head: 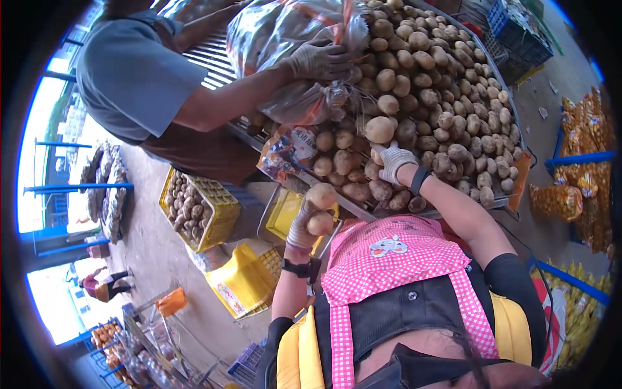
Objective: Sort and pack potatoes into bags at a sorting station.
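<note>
Two potatoes (320, 209) are held in my gloved left hand (302, 224), which is over a yellow crate (286, 209) just beyond the edge of the sorting table. My right hand (394, 163), also in a pale knit glove, reaches into the heap of potatoes (437, 112) near the table's front rim. Its fingers are at a large pale potato (380, 130), with another potato partly hidden under them; whether it grips either one cannot be told. A printed bag (291, 148) lies over the table's rim, left of the heap.
A co-worker (141, 78) at the left rests a gloved hand on a big plastic sack (291, 44) on the table. A yellow crate of small potatoes (189, 209) and a yellow-covered crate (243, 282) stand on the floor. Filled orange net bags (583, 170) are at the right.
</note>
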Demonstrator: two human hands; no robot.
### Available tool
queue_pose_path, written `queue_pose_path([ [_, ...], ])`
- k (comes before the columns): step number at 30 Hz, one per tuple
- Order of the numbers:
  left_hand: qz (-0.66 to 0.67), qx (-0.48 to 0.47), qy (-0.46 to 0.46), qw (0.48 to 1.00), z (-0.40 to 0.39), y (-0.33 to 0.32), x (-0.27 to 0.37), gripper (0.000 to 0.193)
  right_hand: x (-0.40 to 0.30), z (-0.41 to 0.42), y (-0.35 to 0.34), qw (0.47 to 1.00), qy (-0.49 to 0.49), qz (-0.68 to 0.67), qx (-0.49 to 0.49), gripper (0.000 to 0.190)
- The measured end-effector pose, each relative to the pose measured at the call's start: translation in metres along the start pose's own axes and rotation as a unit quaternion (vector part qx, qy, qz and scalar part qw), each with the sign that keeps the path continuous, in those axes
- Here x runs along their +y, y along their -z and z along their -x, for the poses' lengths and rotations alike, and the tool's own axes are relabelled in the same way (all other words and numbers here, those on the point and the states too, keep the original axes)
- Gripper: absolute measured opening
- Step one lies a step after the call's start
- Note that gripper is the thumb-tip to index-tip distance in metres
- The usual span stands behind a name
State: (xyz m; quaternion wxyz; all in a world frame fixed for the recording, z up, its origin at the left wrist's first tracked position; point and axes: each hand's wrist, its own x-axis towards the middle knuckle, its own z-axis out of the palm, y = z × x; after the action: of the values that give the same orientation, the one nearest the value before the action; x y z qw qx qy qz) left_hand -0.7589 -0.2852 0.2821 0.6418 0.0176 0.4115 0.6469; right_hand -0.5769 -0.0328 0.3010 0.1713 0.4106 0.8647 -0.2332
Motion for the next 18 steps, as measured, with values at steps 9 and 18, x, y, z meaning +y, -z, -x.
queue_pose_path([
  [9,0.237,0.149,-0.036,0.959,0.033,0.101,-0.053,0.048,0.037,-0.007,-0.004,0.869,0.189,-0.447,-0.097,0.065],
  [18,0.259,0.265,-0.040,0.928,0.012,0.145,-0.076,0.048,-0.052,0.021,-0.043,0.582,-0.055,-0.688,-0.429,0.041],
])
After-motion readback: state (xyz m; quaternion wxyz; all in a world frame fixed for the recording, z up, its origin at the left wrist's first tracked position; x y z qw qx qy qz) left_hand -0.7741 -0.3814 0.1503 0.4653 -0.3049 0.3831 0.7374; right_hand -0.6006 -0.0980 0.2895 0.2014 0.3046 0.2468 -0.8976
